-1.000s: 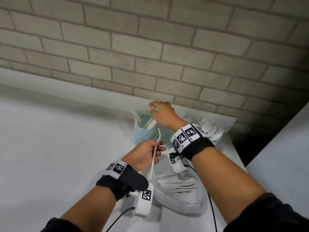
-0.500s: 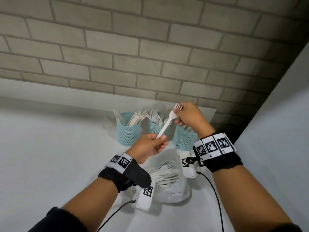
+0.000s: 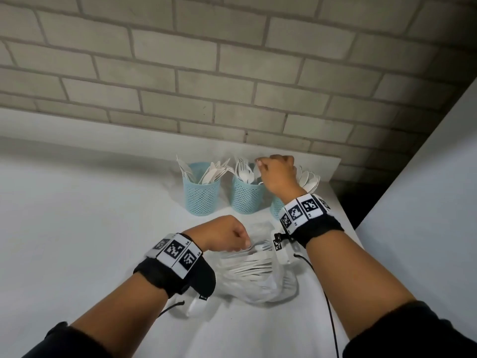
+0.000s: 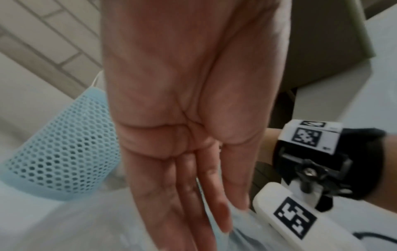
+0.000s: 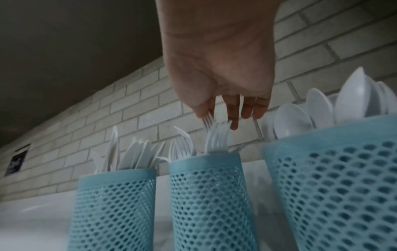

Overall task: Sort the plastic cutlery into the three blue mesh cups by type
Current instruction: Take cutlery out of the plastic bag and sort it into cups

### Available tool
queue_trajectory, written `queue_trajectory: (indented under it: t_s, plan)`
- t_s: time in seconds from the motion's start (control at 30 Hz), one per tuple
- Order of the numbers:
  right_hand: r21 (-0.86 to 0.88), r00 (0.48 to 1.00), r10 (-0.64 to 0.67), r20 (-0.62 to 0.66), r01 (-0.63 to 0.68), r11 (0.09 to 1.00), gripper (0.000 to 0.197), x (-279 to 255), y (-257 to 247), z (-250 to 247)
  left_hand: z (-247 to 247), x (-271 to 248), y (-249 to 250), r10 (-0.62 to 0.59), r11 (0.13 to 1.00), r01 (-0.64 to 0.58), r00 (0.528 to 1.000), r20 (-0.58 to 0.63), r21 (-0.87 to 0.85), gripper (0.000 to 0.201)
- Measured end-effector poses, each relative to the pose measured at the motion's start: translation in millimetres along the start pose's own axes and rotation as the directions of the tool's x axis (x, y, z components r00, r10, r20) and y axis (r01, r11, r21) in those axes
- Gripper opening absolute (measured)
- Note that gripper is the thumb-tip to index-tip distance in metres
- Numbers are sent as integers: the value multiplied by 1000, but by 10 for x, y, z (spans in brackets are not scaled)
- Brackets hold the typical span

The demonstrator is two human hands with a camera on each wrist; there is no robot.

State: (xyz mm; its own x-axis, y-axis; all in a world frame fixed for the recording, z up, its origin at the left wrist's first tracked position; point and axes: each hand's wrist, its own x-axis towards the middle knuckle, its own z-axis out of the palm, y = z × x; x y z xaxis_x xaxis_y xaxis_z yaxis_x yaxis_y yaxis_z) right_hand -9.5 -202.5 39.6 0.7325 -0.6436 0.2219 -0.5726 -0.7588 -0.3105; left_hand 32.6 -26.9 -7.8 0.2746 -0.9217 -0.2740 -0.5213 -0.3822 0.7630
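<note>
A: Where is the cutlery?

B: Most of it stands sorted in three cups: knives in the left cup (image 3: 202, 196), forks in the middle cup (image 3: 247, 197), spoons in the right cup (image 5: 335, 178). The rest lies in a clear bag (image 3: 260, 275) on the tabletop (image 3: 77, 228), under the fingers of the left hand (image 3: 223, 236).

A: And the right hand (image 3: 277, 177)?

B: It hangs over the middle cup. In the right wrist view the fingers (image 5: 234, 112) point down, loosely spread, with a fork head (image 5: 208, 118) at thumb and forefinger. Whether they pinch it, I cannot tell.

A: The left fingers?

B: The left wrist view shows them (image 4: 193, 195) straight and close together, reaching down into the bag and holding nothing that I can see. The head view shows only a bent knuckle line there.

A: How should a fork handle?

B: I judge it very light, thin, a bit springy and slick. The tines likely snag on their neighbours or the mesh, so pinch the flat handle near its middle and drop it handle first.

A: What does one view add?

B: Only the head view shows the bag's pile of forks (image 3: 251, 264). Only the right wrist view shows the spoon bowls (image 5: 352, 95) clearly, since the arm hides that cup from above.
</note>
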Motion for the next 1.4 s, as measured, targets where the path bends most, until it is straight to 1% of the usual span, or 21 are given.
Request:
queue_trajectory:
  t_s: [0.07,0.17,0.2,0.27,0.3,0.33,0.37,0.4,0.43,0.47,0.5,0.53,0.63,0.7,0.77,0.83,0.9,1.03,1.1,1.23,1.4]
  plan:
    - [-32,995,17,98,-14,999,37,-14,-9,13,51,-23,4,39,978,-45,999,32,203,22]
    - [-20,996,8,86,-7,1000,39,-43,-26,-83,132,-15,-1,66,953,-70,998,21,296,29]
    - [25,998,-5,55,3,1000,38,-71,-30,-132,160,-8,3,73,943,-74,997,15,324,31]
    - [177,999,-53,-4,53,983,26,-176,-39,-255,214,10,13,93,912,-90,996,12,400,36]
    - [226,997,-81,17,75,971,20,-246,-37,-323,240,16,24,104,890,-96,995,8,445,38]
    - [240,990,-110,92,85,967,17,-328,-34,-395,265,20,34,114,867,-99,993,-1,488,39]
    - [225,968,-133,214,84,971,15,-410,-28,-452,285,25,44,118,850,-97,993,-9,519,40]
    - [182,924,-145,353,84,980,14,-491,-19,-492,301,31,52,122,833,-96,992,-11,544,40]
    - [119,867,-144,478,98,988,15,-573,-12,-511,315,36,60,126,813,-99,992,-8,574,40]
    - [54,811,-126,571,115,992,16,-642,2,-499,327,41,68,131,785,-103,991,-1,610,39]
    - [3,773,-103,626,130,992,18,-712,13,-476,339,45,76,132,753,-104,991,7,649,37]
    - [-37,752,-75,654,130,991,19,-773,28,-437,350,46,83,131,724,-104,991,11,682,35]
    - [-116,728,6,686,101,988,24,-928,77,-308,367,48,72,116,686,-81,993,1,723,33]
    - [-156,714,81,696,41,987,32,-1000,111,-247,349,50,54,94,707,-63,996,-6,704,37]
    - [-177,720,116,684,10,984,38,-1033,153,-219,319,53,38,81,742,-56,997,-7,668,38]
    - [-187,737,119,666,11,982,42,-1048,178,-225,292,48,31,90,766,-68,996,-2,639,36]
    - [-193,746,116,655,16,981,44,-1055,188,-240,284,33,31,97,769,-85,995,16,634,35]
    - [-196,760,118,640,13,981,43,-1075,199,-253,313,10,53,97,697,-121,992,74,707,33]
    - [-195,763,118,636,10,981,42,-1080,209,-249,314,5,51,70,695,-116,993,94,710,35]
    - [-202,752,127,647,9,979,42,-1091,217,-252,281,-1,41,72,722,-111,994,86,683,30]
    - [-206,752,118,648,24,978,41,-1092,209,-260,226,9,32,94,823,-112,994,62,557,22]
